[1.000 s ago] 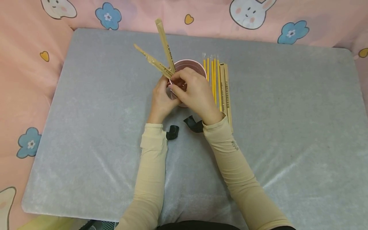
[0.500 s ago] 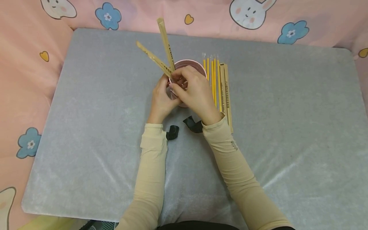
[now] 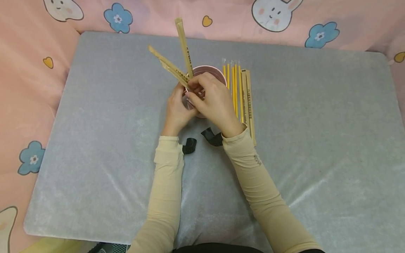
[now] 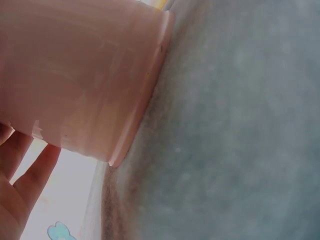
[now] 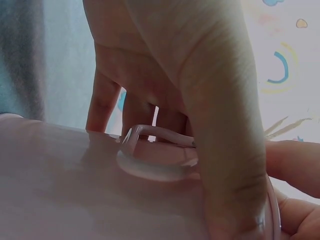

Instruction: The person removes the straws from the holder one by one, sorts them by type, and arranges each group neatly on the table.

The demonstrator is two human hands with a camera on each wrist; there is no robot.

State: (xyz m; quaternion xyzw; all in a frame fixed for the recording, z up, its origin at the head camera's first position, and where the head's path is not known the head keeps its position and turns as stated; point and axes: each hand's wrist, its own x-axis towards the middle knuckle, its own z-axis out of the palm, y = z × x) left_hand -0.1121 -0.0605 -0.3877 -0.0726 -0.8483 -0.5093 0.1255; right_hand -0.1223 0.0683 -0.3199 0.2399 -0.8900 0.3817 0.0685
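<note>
A pink mug (image 3: pixel 218 70) stands upright on the grey cloth, its loop handle (image 5: pixel 150 170) showing in the right wrist view. My left hand (image 3: pixel 177 110) holds the mug's left side; fingers (image 4: pixel 37 172) touch its wall in the left wrist view. Brown paper-wrapped straws (image 3: pixel 184 45) stick out over the far-left rim, fanned apart. With thumb and forefinger, my right hand (image 3: pixel 215 100) pinches at the straws' lower ends by the rim. The exact pinch point is partly hidden by the fingers, and the right hand's other fingers curl out of sight over the mug.
Right of the mug lies a row of yellow straws (image 3: pixel 235 88) in clear wrappers, with more brown paper-wrapped straws (image 3: pixel 250 105) beside them. Black wrist-camera mounts (image 3: pixel 190 146) sit at the cuffs. A pink printed curtain (image 3: pixel 158 17) borders the grey table (image 3: pixel 316 140).
The straws at the rim have shifted a little: the upright one leans slightly more right, and the left-leaning ones have spread apart. Both hands stay almost in place.
</note>
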